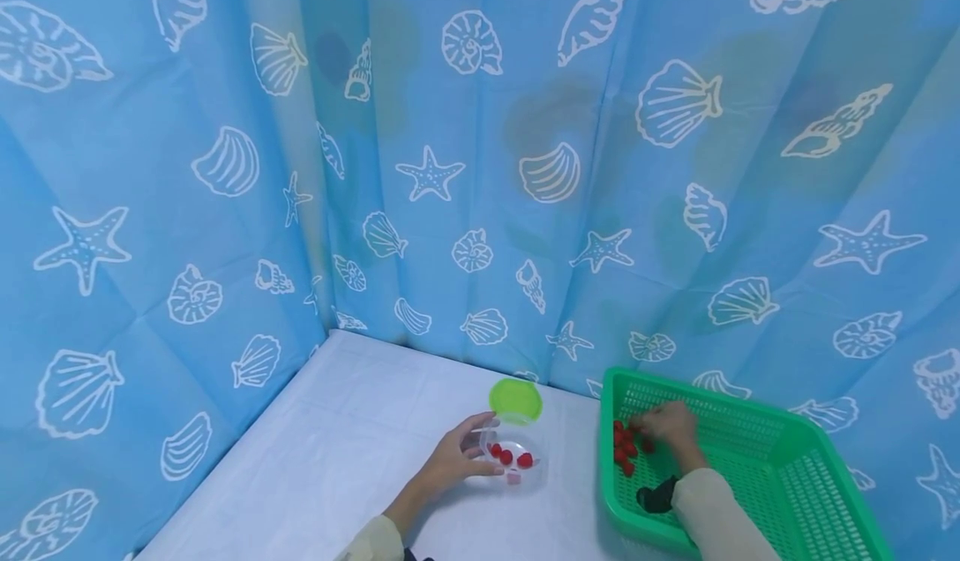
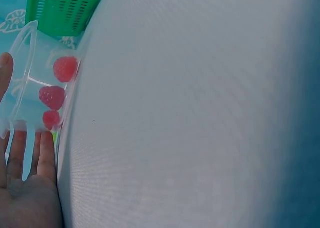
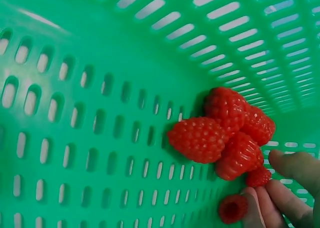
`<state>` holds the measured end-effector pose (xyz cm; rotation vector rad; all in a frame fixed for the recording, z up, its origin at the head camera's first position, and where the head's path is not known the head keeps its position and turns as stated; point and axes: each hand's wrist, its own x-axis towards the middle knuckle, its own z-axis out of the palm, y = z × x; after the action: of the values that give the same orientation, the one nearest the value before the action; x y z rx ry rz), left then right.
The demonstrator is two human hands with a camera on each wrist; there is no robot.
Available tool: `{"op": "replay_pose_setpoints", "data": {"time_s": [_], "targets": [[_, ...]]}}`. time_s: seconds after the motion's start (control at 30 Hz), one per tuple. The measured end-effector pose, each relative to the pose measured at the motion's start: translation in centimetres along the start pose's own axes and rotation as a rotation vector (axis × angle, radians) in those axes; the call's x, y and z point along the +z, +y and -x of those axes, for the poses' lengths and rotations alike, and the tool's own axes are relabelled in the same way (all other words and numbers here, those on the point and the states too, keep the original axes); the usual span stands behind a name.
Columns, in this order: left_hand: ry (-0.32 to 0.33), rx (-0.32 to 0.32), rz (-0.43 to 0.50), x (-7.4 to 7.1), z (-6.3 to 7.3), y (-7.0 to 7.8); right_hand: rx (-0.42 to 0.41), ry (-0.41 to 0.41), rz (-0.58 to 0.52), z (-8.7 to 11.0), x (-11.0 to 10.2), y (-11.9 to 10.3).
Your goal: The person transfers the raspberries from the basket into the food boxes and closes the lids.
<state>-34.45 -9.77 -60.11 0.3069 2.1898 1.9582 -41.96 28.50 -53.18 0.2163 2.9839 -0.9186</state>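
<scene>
My left hand (image 1: 454,459) holds a clear plastic tub (image 1: 534,479) on the white table, thumb on one side and fingers on the other. Several red raspberries (image 1: 506,457) lie in the tub's bottom; the left wrist view shows raspberries (image 2: 52,97) through its wall. A bright green lid (image 1: 515,399) is just behind it. Inside the green basket, my right hand (image 1: 670,428) reaches to a cluster of raspberries (image 3: 232,133) in the corner. Thumb and fingers are spread around a small raspberry (image 3: 258,177), with a gap below the thumb. Another raspberry (image 3: 233,208) lies against a fingertip.
The green slotted basket (image 1: 806,428) stands at the right of the table, its raised walls around my right hand. A white cloth (image 1: 352,428) covers the table. Blue curtains (image 1: 480,169) with white shell and starfish prints hang behind and at the left.
</scene>
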Motion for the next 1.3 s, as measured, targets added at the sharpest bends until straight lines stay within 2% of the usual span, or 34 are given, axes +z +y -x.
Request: {"op": "replay_pose_setpoints", "data": {"time_s": [0.53,0.77,1.03,1.17,1.3], "targets": [[0.001,0.012,-0.011,-0.2,-0.1,0.6,0.031,0.046,-0.036,0.2,-0.1,-0.8],[-0.003,-0.007,0.018,0.0,0.0,0.2,0.026,0.043,-0.025,0.7,-0.1,-0.7],[-0.005,0.01,0.013,0.0,0.1,0.1,0.009,0.028,-0.059,1.0,-0.5,-0.6],[-0.008,0.002,0.009,0.1,0.2,0.3,0.021,0.006,-0.043,1.1,-0.3,-0.4],[0.001,0.002,0.001,0.0,0.3,0.5,0.046,0.024,-0.035,0.7,0.3,-0.4]]}}
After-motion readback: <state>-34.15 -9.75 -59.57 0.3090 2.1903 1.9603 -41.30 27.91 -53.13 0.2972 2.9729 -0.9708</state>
